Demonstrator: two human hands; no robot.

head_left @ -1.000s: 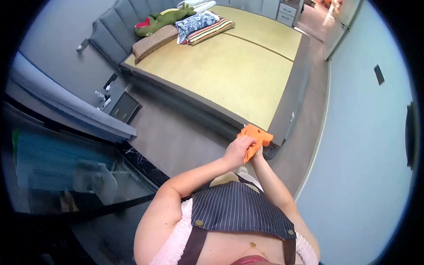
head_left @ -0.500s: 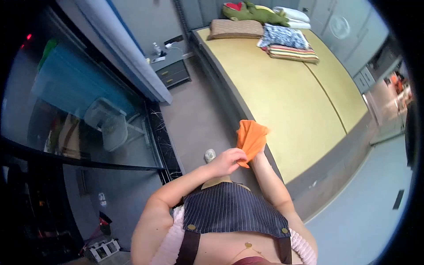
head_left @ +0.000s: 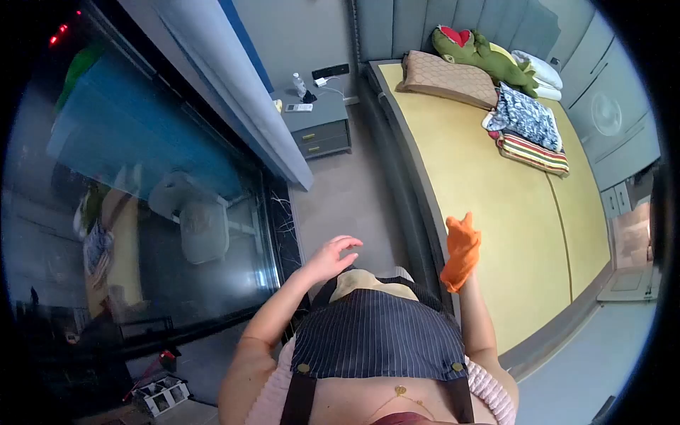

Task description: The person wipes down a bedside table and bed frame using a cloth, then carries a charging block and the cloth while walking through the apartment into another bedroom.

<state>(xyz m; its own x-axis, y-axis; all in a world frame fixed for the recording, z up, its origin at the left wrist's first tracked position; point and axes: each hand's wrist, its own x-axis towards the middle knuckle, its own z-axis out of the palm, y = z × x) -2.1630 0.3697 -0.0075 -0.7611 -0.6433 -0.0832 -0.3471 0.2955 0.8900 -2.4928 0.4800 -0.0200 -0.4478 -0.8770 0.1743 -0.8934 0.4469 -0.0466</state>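
Note:
My left hand (head_left: 334,258) is held out above the floor beside the bed, its fingers apart and slightly curved, with nothing in it. An orange cloth or glove (head_left: 462,253) covers my right hand (head_left: 460,256) down to the wrist, over the near part of the bed's yellow mat (head_left: 489,191). The fingers of that hand are hidden under the orange fabric, which ends in small points at the top. My two hands are well apart.
A grey nightstand (head_left: 319,127) holds a bottle (head_left: 299,85) and a white remote (head_left: 299,108). On the bed lie a brown pillow (head_left: 450,79), a green plush toy (head_left: 496,64), a blue-white patterned pillow (head_left: 525,117) and striped fabric (head_left: 531,154). Glass panels (head_left: 177,212) stand at the left.
The view has turned toward the nightstand. My left hand has let go of the orange fabric and moved left. My right hand, covered by the fabric, has moved right over the mat.

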